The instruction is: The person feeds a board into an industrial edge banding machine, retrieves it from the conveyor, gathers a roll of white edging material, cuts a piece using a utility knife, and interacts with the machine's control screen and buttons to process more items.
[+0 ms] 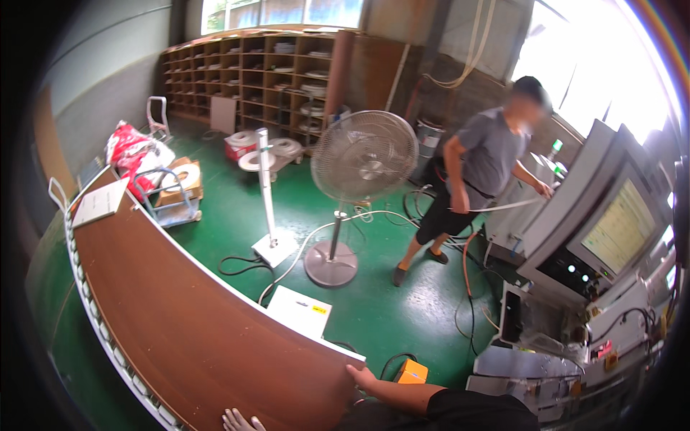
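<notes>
A long brown board (194, 316) lies on a roller track (93, 316) and runs from the lower middle to the far left. My right hand (361, 376) grips the board's near right corner, thumb on the edge, with a black sleeve behind it. At the bottom edge, my left hand (239, 420) rests flat on the board's top with fingers spread; only the fingers show. A white sheet (100, 202) lies on the board's far end.
A person in a grey shirt (483, 161) stands at a grey machine with a lit screen (619, 228), holding a thin white strip. A pedestal fan (363, 159), a white post stand (269, 194), floor cables, a white panel (300, 310), an orange box (411, 371), a cart (172, 190) and back shelves (266, 72) surround me.
</notes>
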A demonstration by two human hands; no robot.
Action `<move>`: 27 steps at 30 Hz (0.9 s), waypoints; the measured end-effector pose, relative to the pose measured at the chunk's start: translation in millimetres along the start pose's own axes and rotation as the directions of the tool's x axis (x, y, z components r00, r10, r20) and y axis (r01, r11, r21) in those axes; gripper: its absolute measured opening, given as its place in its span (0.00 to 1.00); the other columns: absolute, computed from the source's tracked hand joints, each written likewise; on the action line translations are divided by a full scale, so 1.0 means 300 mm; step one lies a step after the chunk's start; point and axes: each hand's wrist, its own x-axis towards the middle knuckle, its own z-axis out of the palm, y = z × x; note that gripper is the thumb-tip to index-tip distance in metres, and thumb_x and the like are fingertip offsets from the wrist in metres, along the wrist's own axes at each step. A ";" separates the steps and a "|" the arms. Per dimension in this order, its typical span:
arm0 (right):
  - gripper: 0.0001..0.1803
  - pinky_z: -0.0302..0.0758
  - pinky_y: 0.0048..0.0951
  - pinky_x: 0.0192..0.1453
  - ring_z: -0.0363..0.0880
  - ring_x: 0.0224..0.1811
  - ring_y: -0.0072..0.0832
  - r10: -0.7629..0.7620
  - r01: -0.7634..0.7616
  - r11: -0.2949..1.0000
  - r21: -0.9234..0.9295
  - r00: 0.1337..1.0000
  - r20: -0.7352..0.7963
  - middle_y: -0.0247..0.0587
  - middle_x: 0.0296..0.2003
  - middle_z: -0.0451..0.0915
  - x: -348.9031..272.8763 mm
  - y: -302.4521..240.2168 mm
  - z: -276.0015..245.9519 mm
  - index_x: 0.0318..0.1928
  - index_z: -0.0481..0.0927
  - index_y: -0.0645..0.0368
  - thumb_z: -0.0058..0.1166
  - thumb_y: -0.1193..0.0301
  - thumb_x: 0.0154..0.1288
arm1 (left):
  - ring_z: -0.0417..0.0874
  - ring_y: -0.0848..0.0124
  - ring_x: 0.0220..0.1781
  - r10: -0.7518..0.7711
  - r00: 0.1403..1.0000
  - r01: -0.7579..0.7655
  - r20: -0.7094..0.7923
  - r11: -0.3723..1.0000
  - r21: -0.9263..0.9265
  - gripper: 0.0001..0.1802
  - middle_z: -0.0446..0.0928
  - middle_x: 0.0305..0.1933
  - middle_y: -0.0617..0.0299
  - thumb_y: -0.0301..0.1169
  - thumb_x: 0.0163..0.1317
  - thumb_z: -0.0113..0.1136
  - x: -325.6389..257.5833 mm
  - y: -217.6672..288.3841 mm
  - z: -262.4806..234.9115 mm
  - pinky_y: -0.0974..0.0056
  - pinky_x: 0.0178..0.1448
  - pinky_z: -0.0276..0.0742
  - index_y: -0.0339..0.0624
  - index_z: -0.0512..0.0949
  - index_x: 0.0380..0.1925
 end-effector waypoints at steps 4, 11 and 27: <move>0.39 0.76 0.41 0.65 0.82 0.61 0.44 -0.222 0.240 0.907 -0.346 0.971 0.091 0.53 0.58 0.83 -0.115 -0.048 -0.121 0.65 0.77 0.67 0.58 0.44 0.70 | 0.63 0.45 0.79 0.036 0.999 -0.035 -0.026 0.998 0.043 0.34 0.65 0.78 0.48 0.51 0.73 0.52 -0.023 -0.004 0.010 0.39 0.78 0.58 0.44 0.69 0.71; 0.31 0.77 0.42 0.66 0.82 0.62 0.46 -0.486 0.484 0.792 -0.371 0.869 0.095 0.55 0.57 0.83 -0.452 0.066 -0.507 0.64 0.79 0.60 0.56 0.49 0.72 | 0.64 0.49 0.79 0.054 0.999 -0.053 -0.003 0.991 0.124 0.33 0.64 0.79 0.51 0.53 0.75 0.49 -0.081 0.030 0.056 0.41 0.78 0.59 0.46 0.69 0.72; 0.35 0.72 0.50 0.70 0.75 0.68 0.53 -0.376 0.409 0.619 -0.670 0.904 0.204 0.52 0.67 0.77 -0.294 0.421 -0.940 0.71 0.72 0.57 0.51 0.46 0.76 | 0.82 0.44 0.52 0.553 0.810 -0.346 0.197 0.721 -0.600 0.17 0.82 0.47 0.45 0.38 0.55 0.56 -0.016 0.818 -0.034 0.43 0.56 0.79 0.35 0.81 0.37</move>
